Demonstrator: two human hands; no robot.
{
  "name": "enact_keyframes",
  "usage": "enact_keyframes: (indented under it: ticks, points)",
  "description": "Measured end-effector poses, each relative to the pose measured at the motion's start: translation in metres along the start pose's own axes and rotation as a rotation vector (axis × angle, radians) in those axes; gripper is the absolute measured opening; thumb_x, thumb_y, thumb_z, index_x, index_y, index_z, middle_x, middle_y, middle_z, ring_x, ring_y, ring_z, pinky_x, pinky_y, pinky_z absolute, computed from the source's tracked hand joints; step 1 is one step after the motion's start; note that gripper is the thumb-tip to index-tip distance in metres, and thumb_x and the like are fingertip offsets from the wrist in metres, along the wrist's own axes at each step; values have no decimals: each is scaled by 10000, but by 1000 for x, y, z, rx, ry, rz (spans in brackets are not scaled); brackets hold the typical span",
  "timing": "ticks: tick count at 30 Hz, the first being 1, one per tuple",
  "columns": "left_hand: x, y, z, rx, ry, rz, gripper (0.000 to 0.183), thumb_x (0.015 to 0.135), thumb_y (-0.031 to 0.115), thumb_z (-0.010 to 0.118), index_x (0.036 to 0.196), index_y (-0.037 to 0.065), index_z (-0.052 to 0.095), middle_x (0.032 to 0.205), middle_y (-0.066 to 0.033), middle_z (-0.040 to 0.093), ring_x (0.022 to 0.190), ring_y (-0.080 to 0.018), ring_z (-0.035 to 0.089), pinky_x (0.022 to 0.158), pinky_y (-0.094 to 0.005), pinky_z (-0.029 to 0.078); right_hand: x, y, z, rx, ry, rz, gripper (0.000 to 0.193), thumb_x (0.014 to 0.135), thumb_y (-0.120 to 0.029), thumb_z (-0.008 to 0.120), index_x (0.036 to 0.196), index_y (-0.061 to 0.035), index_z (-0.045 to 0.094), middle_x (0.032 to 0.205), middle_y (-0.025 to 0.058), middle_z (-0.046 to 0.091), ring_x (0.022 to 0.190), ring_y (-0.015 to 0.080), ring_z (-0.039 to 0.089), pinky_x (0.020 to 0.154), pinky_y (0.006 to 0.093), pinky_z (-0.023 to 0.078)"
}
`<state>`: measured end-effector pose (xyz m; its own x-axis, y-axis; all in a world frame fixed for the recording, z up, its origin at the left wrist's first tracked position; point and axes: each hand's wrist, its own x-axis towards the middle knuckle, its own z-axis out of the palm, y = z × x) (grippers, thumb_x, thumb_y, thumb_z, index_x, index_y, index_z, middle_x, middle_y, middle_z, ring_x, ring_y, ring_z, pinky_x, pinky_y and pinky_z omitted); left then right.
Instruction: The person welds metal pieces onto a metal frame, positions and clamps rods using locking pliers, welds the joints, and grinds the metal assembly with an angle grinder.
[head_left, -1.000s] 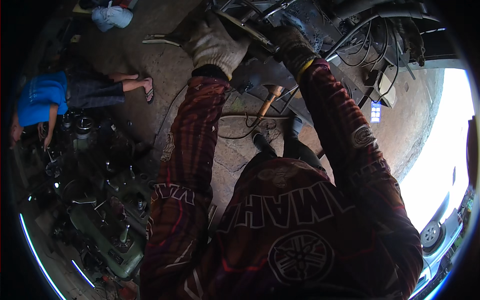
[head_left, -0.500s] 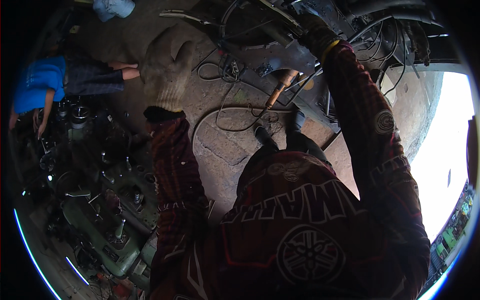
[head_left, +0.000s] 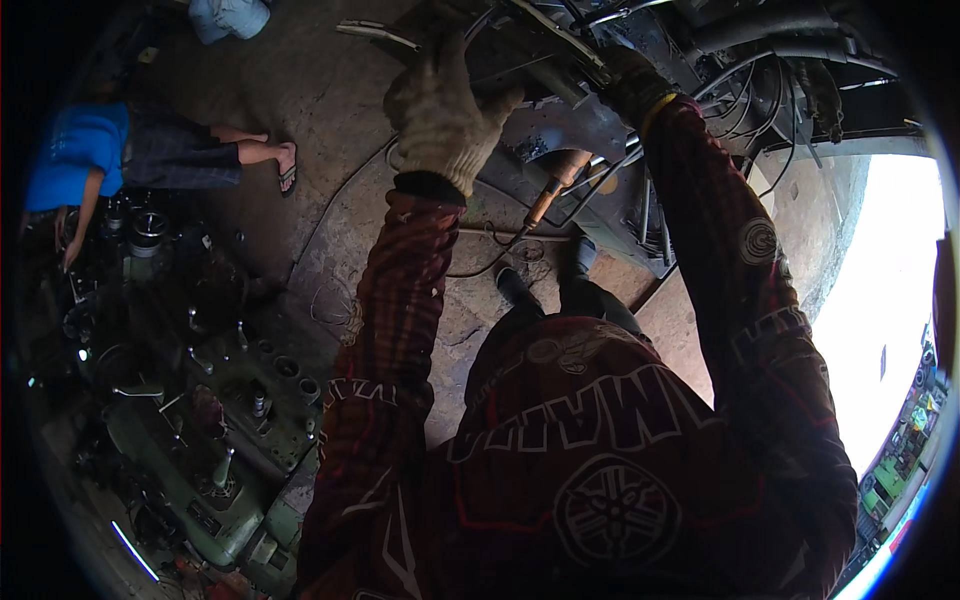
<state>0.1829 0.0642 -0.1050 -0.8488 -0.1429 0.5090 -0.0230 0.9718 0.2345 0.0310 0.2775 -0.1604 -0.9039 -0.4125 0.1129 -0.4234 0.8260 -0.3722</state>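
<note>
My left hand, in a pale knit work glove, is raised at upper centre with its thumb spread from the fingers. Nothing shows in its palm, though the fingertips blend into the dark metal behind. A thin pale metal strip lies just to its left. In a dark glove with a yellow cuff, my right hand appears closed around the near end of a long narrow metal bar; its fingers are partly in shadow. Below and between the hands, a copper-coloured cylindrical handle with a cable rests against the metalwork.
Dark metalwork with tubes and hanging cables fills the upper right. A cable crosses the floor. A green machine with levers stands at left, where a person in a blue shirt bends over it. Bright daylight enters at right.
My left hand has moved right and slightly up toward the metalwork. My right hand stays at the bar, almost unmoved. The person's foot at left now shows a sandal.
</note>
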Motion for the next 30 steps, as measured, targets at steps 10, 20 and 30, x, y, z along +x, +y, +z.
enact_keyframes:
  ticks: [10,20,30]
  points:
    - [62,12,46,-112,-297,-139,1162,656,465,891,1526,52,242,1496,-241,404,1354,-394,452,1097,-472,430,6,-13,2,27,-18,-41,432,930,-442,595,1108,-69,719,1056,191,709,1010,359,680,883,414,532]
    - [69,38,46,11,-354,-264,1125,694,451,858,1540,62,227,1480,-255,433,1357,-405,450,1094,-464,425,7,-7,6,72,-33,-76,436,928,-447,591,1115,-74,718,1067,188,708,1016,355,680,891,415,532]
    - [77,55,36,95,-455,-338,1125,717,400,840,1553,39,179,1469,-282,411,1336,-403,475,1064,-478,459,6,-10,12,120,-39,-127,440,925,-452,588,1122,-80,718,1078,185,707,1023,351,680,899,415,532]
